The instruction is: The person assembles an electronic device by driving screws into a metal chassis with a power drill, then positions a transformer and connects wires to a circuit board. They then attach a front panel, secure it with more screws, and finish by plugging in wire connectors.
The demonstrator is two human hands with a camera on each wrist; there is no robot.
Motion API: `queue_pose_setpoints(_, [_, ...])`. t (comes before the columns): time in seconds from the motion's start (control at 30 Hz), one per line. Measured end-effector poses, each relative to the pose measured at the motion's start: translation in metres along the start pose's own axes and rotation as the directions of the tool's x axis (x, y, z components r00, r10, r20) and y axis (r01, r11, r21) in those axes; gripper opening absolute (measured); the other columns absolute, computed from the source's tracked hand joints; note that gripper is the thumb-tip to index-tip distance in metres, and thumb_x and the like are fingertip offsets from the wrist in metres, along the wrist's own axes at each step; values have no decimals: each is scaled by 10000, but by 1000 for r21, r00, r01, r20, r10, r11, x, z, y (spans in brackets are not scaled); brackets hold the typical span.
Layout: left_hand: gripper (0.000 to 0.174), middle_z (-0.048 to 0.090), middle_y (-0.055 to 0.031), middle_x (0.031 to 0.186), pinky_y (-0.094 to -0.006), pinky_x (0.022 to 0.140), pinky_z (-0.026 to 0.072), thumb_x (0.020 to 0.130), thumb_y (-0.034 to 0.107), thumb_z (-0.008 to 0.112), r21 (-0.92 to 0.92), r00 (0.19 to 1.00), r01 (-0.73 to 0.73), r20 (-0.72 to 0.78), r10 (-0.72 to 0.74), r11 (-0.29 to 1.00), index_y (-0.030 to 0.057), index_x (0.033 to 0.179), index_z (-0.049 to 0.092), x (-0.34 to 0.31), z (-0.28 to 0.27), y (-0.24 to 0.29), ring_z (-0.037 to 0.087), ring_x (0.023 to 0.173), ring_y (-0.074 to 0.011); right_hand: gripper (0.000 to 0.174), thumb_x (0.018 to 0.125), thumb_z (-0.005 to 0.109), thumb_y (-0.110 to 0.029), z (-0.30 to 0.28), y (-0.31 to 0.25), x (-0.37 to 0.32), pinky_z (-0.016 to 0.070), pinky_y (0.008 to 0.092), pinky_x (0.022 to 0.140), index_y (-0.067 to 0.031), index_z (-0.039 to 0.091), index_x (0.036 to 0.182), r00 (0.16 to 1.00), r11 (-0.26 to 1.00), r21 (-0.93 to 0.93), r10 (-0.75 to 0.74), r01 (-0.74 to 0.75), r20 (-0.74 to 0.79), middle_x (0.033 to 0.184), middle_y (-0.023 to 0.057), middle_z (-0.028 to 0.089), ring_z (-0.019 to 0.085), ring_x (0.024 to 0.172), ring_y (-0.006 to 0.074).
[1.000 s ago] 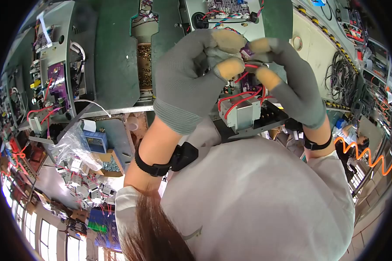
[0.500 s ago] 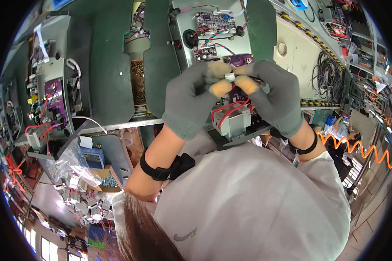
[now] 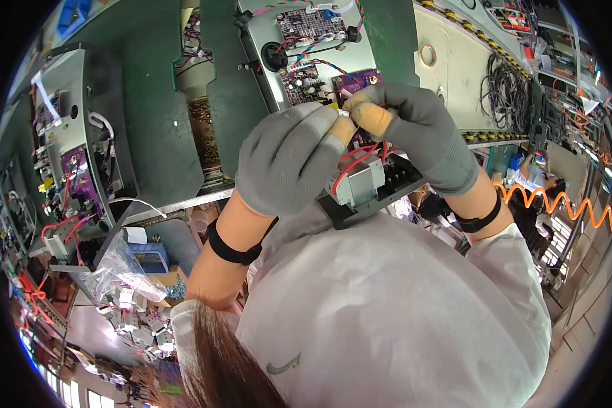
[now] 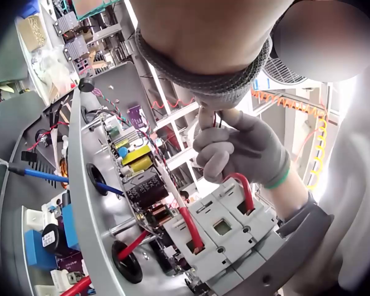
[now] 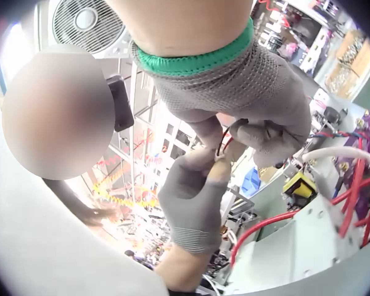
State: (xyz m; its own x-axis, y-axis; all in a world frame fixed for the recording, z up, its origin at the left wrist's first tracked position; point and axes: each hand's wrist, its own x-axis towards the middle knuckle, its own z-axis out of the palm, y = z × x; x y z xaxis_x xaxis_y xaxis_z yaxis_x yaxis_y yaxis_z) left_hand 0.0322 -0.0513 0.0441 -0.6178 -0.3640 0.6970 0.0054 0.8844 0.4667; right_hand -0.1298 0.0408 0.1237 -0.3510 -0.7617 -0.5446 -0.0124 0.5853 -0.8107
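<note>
My gloved left hand (image 3: 285, 160) and right hand (image 3: 418, 132) meet fingertip to fingertip over an open metal chassis. Between them is a small white connector (image 5: 219, 156) on thin red and black wires (image 5: 224, 142). The left thumb and fingers pinch the connector, and the right fingers pinch the wires just behind it. Below the hands stands a grey metal block (image 3: 360, 180) with thick red wires (image 3: 352, 163). A purple circuit board (image 3: 355, 81) lies just beyond the fingertips, partly covered by them.
The chassis (image 3: 260, 92) rests on a green bench mat (image 3: 241, 143) and carries more boards and twisted wires. Another chassis (image 3: 71, 132) with boards stands at the left. A slot with small brass-coloured parts (image 3: 204, 136) runs between the mats. Black cables (image 3: 506, 95) hang at the right.
The left hand has rolled so its back faces up, and its fingers have closed in. Both hands remain together at the connector. The head view has shifted, bringing the chassis lower and leftward.
</note>
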Motion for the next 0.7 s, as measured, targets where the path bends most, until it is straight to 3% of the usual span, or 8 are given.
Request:
queue_pose_setpoints(0.17, [266,656,-100,987,-328,732,551,617,78,733,-45,999,-38,-28,36,998,47,872,662,-9,8,-1,654,882,-273,247,849,645,-127,-7,-5,-2,439,206,537,25,673,1041,999,984,-176,27,-18,44,707,11,616,534,611,29])
queue_pose_setpoints(0.27, [235,651,-99,941,-280,624,522,658,154,653,-3,987,-131,-92,130,991,43,865,666,-10,15,-7,648,818,-236,227,839,666,-144,-7,-8,0,406,210,501,19,696,993,997,968,-244,62,-51,39,671,6,605,496,564,30])
queue_pose_setpoints(0.43, [250,635,-13,991,-319,817,486,711,157,630,87,999,37,-14,-36,996,126,955,675,-7,27,-21,611,909,-225,168,834,683,-166,-17,-10,12,384,224,473,-6,723,865,995,897,-431,85,-102,-58,585,2,563,475,531,43])
queue_pose_setpoints(0.5, [309,612,11,1070,-378,944,406,724,146,618,52,980,194,40,-197,980,191,1024,677,-11,32,-26,554,1018,-243,159,810,689,-184,-19,-8,14,430,281,494,-30,723,820,984,819,-548,174,-169,-42,573,44,582,540,522,111])
queue_pose_setpoints(0.57, [359,588,-12,1158,-439,994,343,705,142,629,69,935,304,172,-311,950,221,1051,682,-11,31,-31,497,1101,-282,181,779,691,-225,-19,12,13,478,362,548,-46,713,761,983,538,-827,-23,165,182,604,98,614,610,573,213])
queue_pose_setpoints(0.6, [418,549,-19,1238,-496,1027,276,680,142,647,-3,925,347,165,-341,938,268,1077,675,-18,38,-34,446,1157,-317,223,753,688,-282,-13,16,15,511,413,616,-61,709,740,987,440,-892,58,107,147,649,126,636,639,659,292])
queue_pose_setpoints(0.63, [418,549,-19,1238,-496,1027,276,680,142,647,-12,922,356,168,-349,934,268,1077,675,-22,42,-36,446,1157,-317,223,753,688,-282,-10,20,18,511,413,616,-61,709,740,987,438,-894,71,101,146,649,126,636,639,659,292])
queue_pose_setpoints(0.7, [431,538,-22,1258,-515,1033,264,683,166,652,-27,910,379,191,-367,925,299,1093,663,-27,45,-37,453,1142,-333,249,755,682,-324,-3,25,24,527,407,639,-78,720,749,956,204,-979,282,25,84,649,121,631,651,686,284])
